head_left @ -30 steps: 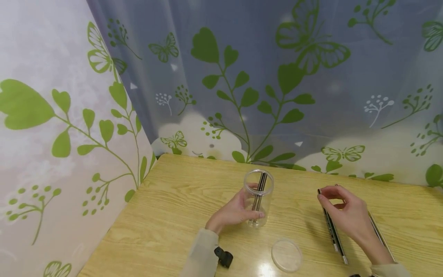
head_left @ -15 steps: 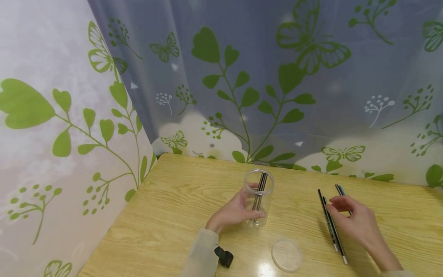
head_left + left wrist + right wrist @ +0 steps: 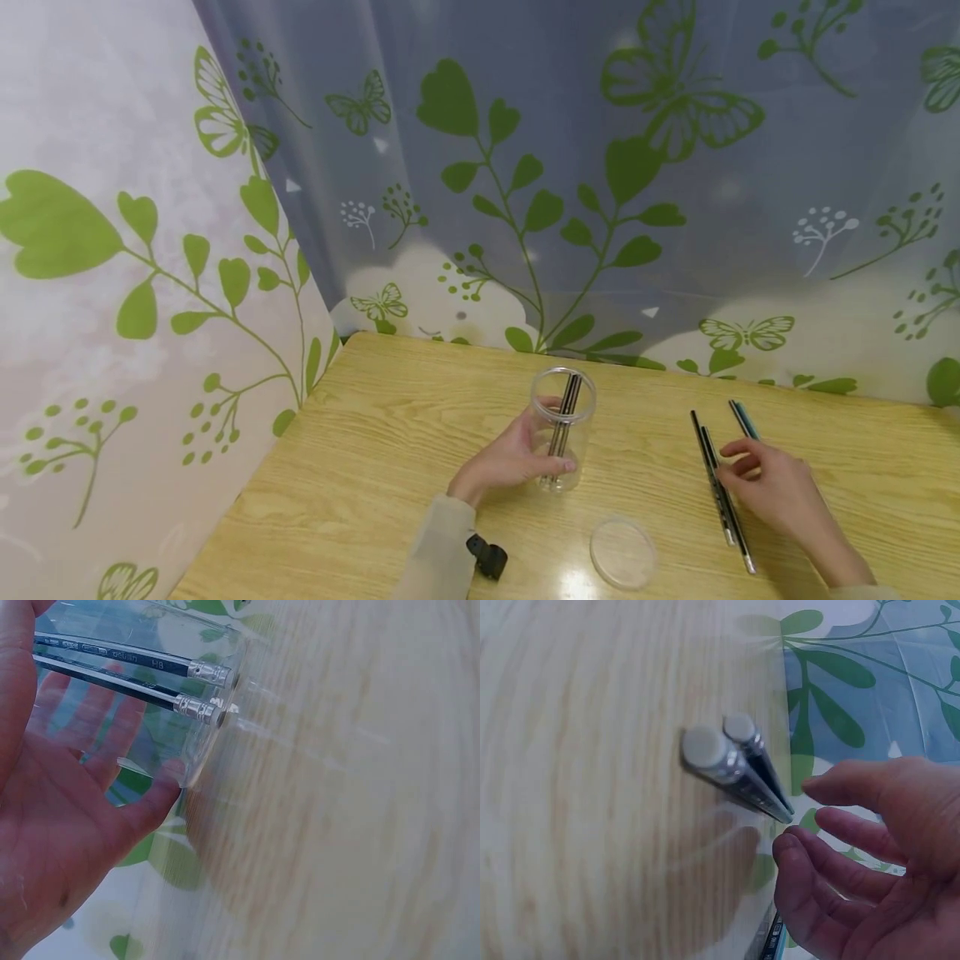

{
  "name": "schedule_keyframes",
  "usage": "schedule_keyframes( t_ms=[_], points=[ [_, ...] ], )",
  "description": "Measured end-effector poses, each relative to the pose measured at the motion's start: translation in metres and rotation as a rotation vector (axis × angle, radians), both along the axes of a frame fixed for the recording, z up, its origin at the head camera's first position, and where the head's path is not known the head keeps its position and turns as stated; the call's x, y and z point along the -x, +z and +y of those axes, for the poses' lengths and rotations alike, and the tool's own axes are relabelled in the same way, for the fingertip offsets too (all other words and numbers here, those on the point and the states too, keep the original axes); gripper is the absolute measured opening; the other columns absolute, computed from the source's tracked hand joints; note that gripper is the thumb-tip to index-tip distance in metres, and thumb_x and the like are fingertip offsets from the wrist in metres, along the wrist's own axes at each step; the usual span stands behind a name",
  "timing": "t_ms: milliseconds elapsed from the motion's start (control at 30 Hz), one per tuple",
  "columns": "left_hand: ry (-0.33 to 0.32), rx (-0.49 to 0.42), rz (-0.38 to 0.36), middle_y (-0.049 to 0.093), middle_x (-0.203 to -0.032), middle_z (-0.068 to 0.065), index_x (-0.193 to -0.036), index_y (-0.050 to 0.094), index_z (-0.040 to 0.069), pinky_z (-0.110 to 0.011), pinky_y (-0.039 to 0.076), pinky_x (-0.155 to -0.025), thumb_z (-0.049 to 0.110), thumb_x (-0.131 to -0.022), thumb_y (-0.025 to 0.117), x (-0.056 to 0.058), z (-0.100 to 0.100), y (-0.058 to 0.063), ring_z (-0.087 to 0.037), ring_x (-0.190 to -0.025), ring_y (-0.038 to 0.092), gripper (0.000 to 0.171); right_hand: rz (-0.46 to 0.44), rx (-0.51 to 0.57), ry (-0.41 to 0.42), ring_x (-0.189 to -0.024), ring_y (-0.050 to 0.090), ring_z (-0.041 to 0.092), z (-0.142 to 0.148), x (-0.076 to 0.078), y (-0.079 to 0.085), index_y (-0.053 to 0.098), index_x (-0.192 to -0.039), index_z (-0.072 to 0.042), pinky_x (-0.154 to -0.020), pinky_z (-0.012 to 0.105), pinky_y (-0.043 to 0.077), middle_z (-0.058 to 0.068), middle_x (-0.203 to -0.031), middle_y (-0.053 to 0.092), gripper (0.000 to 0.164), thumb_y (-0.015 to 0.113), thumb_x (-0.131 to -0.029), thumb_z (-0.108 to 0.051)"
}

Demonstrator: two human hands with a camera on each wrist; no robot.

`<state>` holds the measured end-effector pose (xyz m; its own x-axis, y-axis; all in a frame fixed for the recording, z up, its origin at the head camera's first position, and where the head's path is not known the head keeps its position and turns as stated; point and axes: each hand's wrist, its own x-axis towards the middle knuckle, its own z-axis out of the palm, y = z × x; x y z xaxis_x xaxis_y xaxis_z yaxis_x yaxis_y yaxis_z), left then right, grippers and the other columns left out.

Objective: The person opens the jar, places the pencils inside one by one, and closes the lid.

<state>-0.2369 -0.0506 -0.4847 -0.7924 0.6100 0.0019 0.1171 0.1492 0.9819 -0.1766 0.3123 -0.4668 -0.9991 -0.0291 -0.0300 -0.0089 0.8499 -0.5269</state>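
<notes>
Since a second ago, the right hand (image 3: 772, 487) is drawn back from the far tips of two black pencils (image 3: 727, 502), and a dark pencil (image 3: 737, 412) and a teal pencil (image 3: 748, 422) beyond its fingers are left more exposed. Beyond both hands, the background is filled by a cloth (image 3: 540, 125) printed with green leaves and butterflies; beneath them, a wood-grained table (image 3: 360, 450) is spread. By the left hand (image 3: 510, 458), a clear jar (image 3: 583, 437) is held upright, the thumb laid across its near side and the fingers round the far one. Between the hands, on the near side, a clear round lid (image 3: 622, 552) is laid flat. In the left hand's jar, slim pencils (image 3: 564, 417) (silver-ended, as is shown from the left wrist) are leaned. By the right hand nothing is gripped: its fingers are loosely curved, the thumb held apart. Just left of it, the two black pencils are laid side by side; whether they are touched cannot be told.
</notes>
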Motion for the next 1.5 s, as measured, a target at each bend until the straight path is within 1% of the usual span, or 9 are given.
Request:
schedule_keyframes(
  t_ms=[100,200,267,333,467,800,1067,1367,1500],
  points=[
    [0.001,0.0,0.002,0.047,-0.156,-0.005,-0.154,0.032,0.027,-0.058,0.037,-0.118,0.015,-0.09,0.078,0.0,0.0,0.0,-0.036,-0.148,0.041,0.079,0.005,-0.016,0.013,-0.081,0.073,0.024,0.002,0.002,-0.004,0.066,-0.117,-0.002,-0.088,0.066,0.044,0.005,-0.092,0.076,0.033,0.073,-0.092,-0.022],
    [0.002,-0.001,0.004,0.047,-0.156,-0.004,-0.154,0.033,0.027,-0.058,0.037,-0.118,0.015,-0.09,0.078,-0.001,0.001,0.0,-0.036,-0.148,0.04,0.079,0.012,-0.016,0.022,-0.079,0.072,0.023,0.004,0.002,-0.007,0.066,-0.117,-0.002,-0.09,0.074,0.034,0.004,-0.09,0.076,0.033,0.074,-0.09,-0.02],
    [0.002,-0.004,0.002,0.048,-0.156,-0.004,-0.154,0.033,0.028,-0.058,0.037,-0.118,0.015,-0.09,0.078,-0.001,0.001,0.0,-0.035,-0.148,0.041,0.079,0.006,-0.028,0.027,-0.079,0.071,0.021,0.004,0.003,-0.007,0.066,-0.117,-0.002,-0.086,0.066,0.041,0.004,-0.09,0.076,0.033,0.073,-0.09,-0.019],
    [0.002,-0.006,-0.001,0.048,-0.156,-0.003,-0.154,0.033,0.028,-0.057,0.038,-0.117,0.015,-0.09,0.079,-0.001,0.001,0.0,-0.034,-0.148,0.041,0.079,-0.009,-0.039,0.037,-0.078,0.07,0.019,0.005,0.004,-0.006,0.065,-0.118,-0.001,-0.076,0.052,0.048,0.003,-0.09,0.076,0.034,0.073,-0.09,-0.018],
    [0.002,-0.008,-0.006,0.049,-0.156,-0.002,-0.154,0.033,0.028,-0.058,0.038,-0.117,0.015,-0.09,0.079,0.0,0.001,0.0,-0.035,-0.148,0.041,0.08,-0.053,-0.04,0.047,-0.074,0.066,0.016,0.005,0.005,-0.005,0.063,-0.12,0.002,-0.062,0.034,0.047,0.004,-0.09,0.074,0.037,0.073,-0.089,-0.016],
    [-0.007,0.003,-0.003,0.048,-0.156,-0.002,-0.153,0.033,0.029,-0.06,0.036,-0.118,0.016,-0.09,0.078,0.002,0.0,-0.001,-0.037,-0.149,0.04,0.079,-0.082,0.001,0.006,-0.062,0.065,0.013,0.003,0.003,-0.003,0.056,-0.13,0.006,-0.06,0.036,0.05,0.006,-0.091,0.073,0.049,0.072,-0.089,-0.016],
    [0.0,-0.004,0.0,0.05,-0.155,-0.002,-0.153,0.033,0.028,-0.056,0.039,-0.117,0.014,-0.089,0.079,0.002,0.001,0.0,-0.034,-0.147,0.043,0.08,0.038,0.047,-0.054,-0.067,0.064,0.005,0.0,-0.002,0.01,0.053,-0.136,0.006,-0.055,0.025,0.047,0.004,-0.089,0.072,0.055,0.071,-0.09,-0.017],
    [0.008,-0.001,-0.003,0.05,-0.154,-0.004,-0.153,0.034,0.027,-0.054,0.04,-0.117,0.013,-0.089,0.08,0.0,0.001,0.001,-0.034,-0.145,0.046,0.08,0.178,0.15,-0.127,-0.065,0.06,-0.009,-0.01,-0.009,0.025,0.053,-0.139,0.001,-0.052,0.026,0.055,0.012,-0.095,0.071,0.053,0.069,-0.09,-0.014],
    [0.009,0.004,-0.002,0.05,-0.155,-0.005,-0.153,0.033,0.027,-0.055,0.039,-0.117,0.014,-0.089,0.08,0.0,0.001,0.0,-0.035,-0.146,0.045,0.08,0.234,0.236,-0.156,-0.065,0.061,-0.008,-0.016,-0.011,0.032,0.052,-0.141,-0.002,-0.052,0.03,0.059,0.002,-0.092,0.067,0.055,0.067,-0.089,-0.008]
  ],
)
